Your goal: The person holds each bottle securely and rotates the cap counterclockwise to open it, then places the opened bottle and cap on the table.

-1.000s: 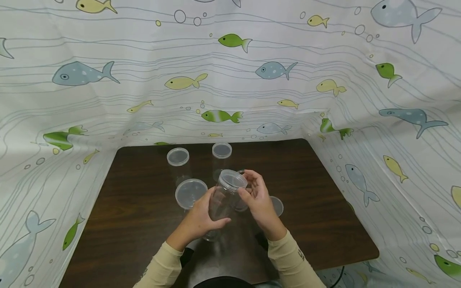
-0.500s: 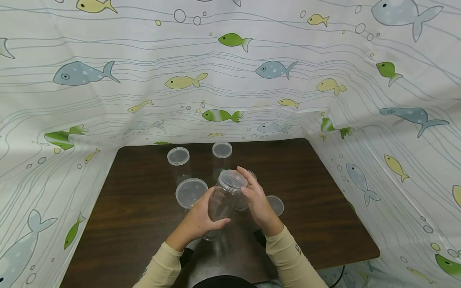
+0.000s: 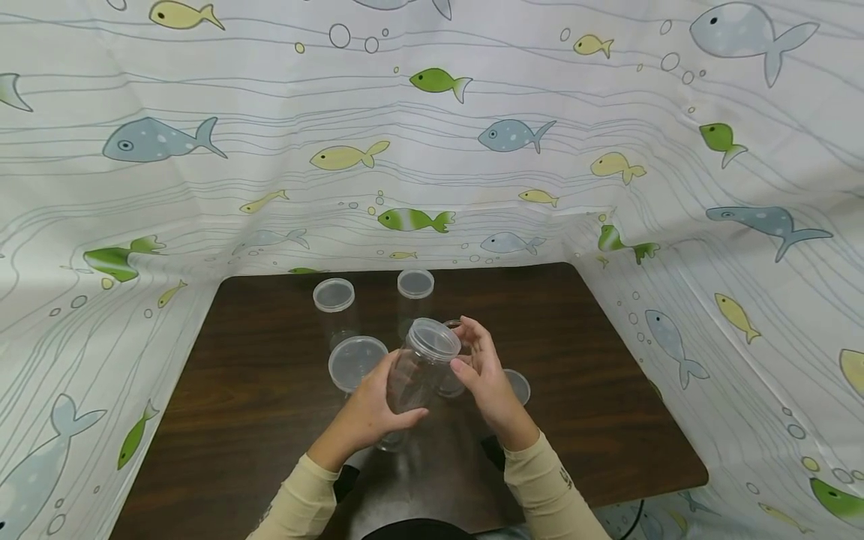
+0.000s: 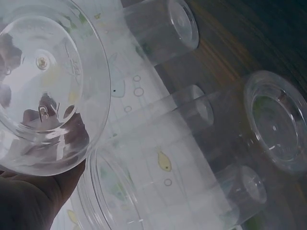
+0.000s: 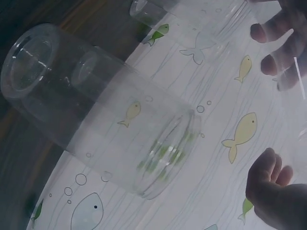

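Holding a clear jar (image 3: 413,382) at a tilt above the near middle of the counter (image 3: 594,420), its lid (image 3: 434,339) on top.
The left hand (image 3: 367,409) wraps the jar's side; the right hand (image 3: 491,386) waits at the lid's right edge, thumb and fingers parted and loosely curved, though contact cannot be made out. The smooth wall could slip if the left hand's hold loosened under a twist, and a tilted lid might seat crooked. A wide-topped jar (image 3: 358,361) sits near the left knuckles, so a sideways swing could knock it; two capped jars (image 3: 334,295) (image 3: 415,283) stand farther off. Raised marks on the held jar's base and dark lettering on the right sleeve (image 3: 565,478) are unreadable.
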Demonstrator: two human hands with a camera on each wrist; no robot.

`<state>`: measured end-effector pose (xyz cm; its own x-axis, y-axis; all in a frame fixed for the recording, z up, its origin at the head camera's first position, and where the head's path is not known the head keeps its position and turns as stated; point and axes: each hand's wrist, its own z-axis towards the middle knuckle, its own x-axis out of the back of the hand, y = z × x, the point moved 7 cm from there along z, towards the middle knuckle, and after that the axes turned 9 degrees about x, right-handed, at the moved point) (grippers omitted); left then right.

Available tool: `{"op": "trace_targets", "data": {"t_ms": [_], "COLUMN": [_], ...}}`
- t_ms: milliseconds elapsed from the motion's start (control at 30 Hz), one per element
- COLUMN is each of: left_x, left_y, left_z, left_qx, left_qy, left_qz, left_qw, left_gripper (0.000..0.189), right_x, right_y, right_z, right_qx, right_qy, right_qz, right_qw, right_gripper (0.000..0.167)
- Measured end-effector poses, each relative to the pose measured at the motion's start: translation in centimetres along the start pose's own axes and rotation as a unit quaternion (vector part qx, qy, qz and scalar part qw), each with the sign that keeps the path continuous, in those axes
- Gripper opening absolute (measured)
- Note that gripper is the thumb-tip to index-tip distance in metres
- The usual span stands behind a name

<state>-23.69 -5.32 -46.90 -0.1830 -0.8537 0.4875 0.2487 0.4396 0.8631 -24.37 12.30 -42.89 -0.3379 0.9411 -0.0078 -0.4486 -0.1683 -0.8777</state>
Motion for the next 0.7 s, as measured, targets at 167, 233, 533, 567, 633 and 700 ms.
{"op": "trace_targets", "data": {"t_ms": [167,233,533,567,633,700], "left_x": [-0.1,-0.1,-0.4,-0.4,-0.4,-0.4], "left_y": [-0.1,0.0,0.2,0.2,0.2,0.1], "left_z": [-0.1,-0.1,-0.2,-0.2,-0.2,-0.2], "left_qx": [0.002,0.003,-0.016,-0.018,-0.02,-0.02], "left_qy": [-0.004,-0.004,-0.003,-0.004,-0.005,-0.005], "left_qz": [0.003,0.015,0.029,0.026,0.024,0.024], "left_qw": [1.0,0.9999,0.9995,0.9995,0.9995,0.9995], "left_gripper": [0.092,0.093,0.093,0.093,0.093,0.093], "right_x": [-0.7,-1.0,-1.3,-1.3,-1.2,-1.2], "right_y": [-0.6,-0.7,-0.3,-0.2,-0.1,0.0], "right_z": [0.1,0.3,1.2,1.2,1.3,1.4], "right_qx": [0.001,0.003,0.014,0.013,0.011,0.01], "right_qy": [-0.025,-0.033,-0.042,-0.041,-0.038,-0.035], "right_qz": [-0.013,-0.017,-0.1,-0.104,-0.11,-0.105], "right_qw": [0.9996,0.9993,0.994,0.9937,0.9932,0.9938], "right_gripper": [0.079,0.08,0.075,0.074,0.072,0.071]}}
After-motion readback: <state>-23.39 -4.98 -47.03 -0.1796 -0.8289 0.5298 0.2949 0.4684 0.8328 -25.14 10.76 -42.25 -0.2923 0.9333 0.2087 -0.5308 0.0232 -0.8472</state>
